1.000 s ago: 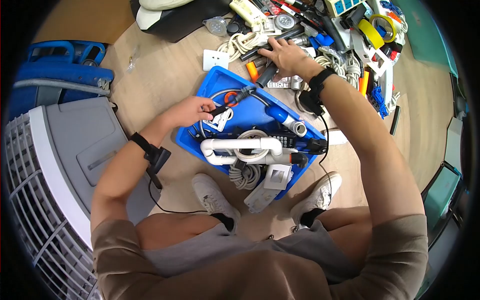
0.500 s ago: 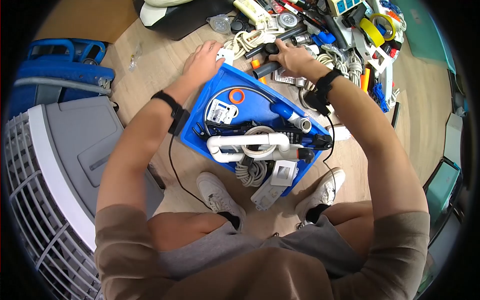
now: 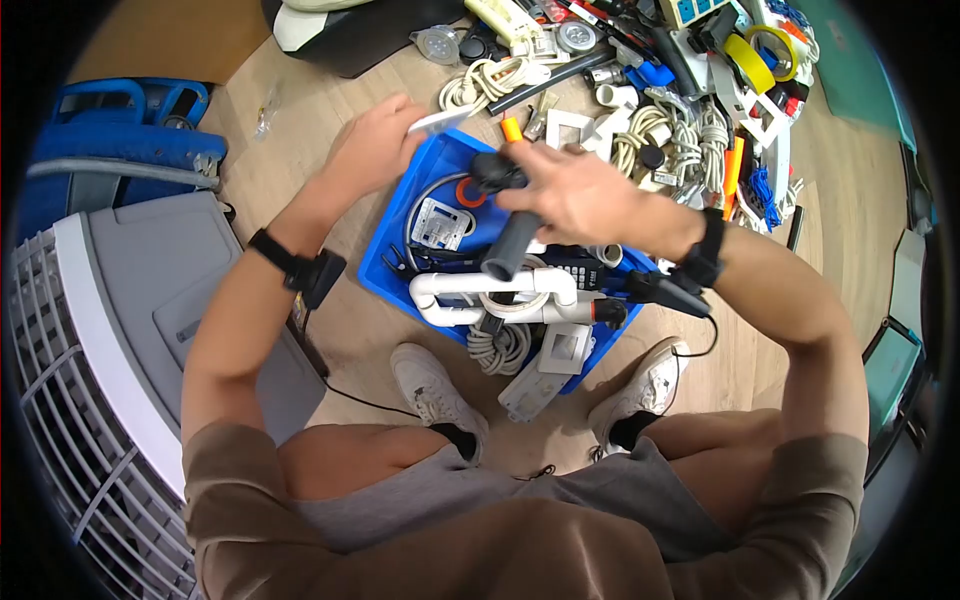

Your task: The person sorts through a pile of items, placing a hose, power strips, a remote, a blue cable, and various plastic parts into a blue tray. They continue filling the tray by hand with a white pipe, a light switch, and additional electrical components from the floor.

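Observation:
A blue tray [image 3: 385, 255] sits on the floor between my shoes and a heap of parts. My left hand [image 3: 378, 143] grips a flat white plate [image 3: 438, 122] near the tray's upper left corner. Above the tray, my right hand [image 3: 580, 195] is closed on a dark pipe fitting [image 3: 513, 245] with a round black end. Inside the tray lie a white bent pipe [image 3: 495, 284], a coiled cable [image 3: 497, 347], an orange ring [image 3: 471, 192], a white socket plate [image 3: 440, 224] and a white square frame [image 3: 566, 346].
Cables, tape rolls [image 3: 748, 64], pipes and white frames are heaped beyond the tray. At the left stand a grey lidded box [image 3: 165, 270] with a white rack and a blue folded item [image 3: 120, 150]. My white shoes [image 3: 437, 390] are close to the tray.
My right hand has moved from the heap back over the tray, carrying the dark pipe fitting. My left hand has shifted slightly left and down, with the white plate now tilted in it.

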A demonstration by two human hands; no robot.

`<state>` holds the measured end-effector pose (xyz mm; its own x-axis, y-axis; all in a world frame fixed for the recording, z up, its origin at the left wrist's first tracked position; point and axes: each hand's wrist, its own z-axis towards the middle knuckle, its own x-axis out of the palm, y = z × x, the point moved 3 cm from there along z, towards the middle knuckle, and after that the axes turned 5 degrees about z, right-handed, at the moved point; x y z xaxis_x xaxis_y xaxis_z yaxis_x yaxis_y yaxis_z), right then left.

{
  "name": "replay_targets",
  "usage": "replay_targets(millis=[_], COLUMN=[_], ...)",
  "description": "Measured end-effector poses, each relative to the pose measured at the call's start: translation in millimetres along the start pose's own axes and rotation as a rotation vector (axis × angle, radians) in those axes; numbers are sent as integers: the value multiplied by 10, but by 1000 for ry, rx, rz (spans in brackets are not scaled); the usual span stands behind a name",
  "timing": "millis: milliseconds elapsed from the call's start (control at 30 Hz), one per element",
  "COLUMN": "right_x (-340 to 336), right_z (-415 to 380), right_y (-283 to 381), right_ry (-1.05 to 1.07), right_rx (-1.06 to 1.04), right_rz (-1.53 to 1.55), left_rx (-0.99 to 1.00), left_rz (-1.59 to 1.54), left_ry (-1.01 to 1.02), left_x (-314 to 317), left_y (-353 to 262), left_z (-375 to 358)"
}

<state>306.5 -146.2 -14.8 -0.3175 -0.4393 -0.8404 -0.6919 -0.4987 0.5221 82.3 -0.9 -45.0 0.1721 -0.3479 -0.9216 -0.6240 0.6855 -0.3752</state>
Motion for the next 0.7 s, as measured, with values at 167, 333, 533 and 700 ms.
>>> replay_targets(millis=[167, 333, 533, 700], right_x=[604, 866, 498, 462], right_z=[469, 447, 278, 34], right_y=[10, 94, -713, -1468], right_ry=[105, 124, -259, 34], right_rx=[-56, -65, -36, 299], right_rz=[-177, 351, 140, -324], left_rx=[90, -38, 42, 184], left_rz=[-101, -66, 8, -101], left_ry=[395, 770, 499, 147], left_x=[252, 504, 315, 772], left_y=[12, 68, -229, -268], left_z=[-278, -451, -239, 149])
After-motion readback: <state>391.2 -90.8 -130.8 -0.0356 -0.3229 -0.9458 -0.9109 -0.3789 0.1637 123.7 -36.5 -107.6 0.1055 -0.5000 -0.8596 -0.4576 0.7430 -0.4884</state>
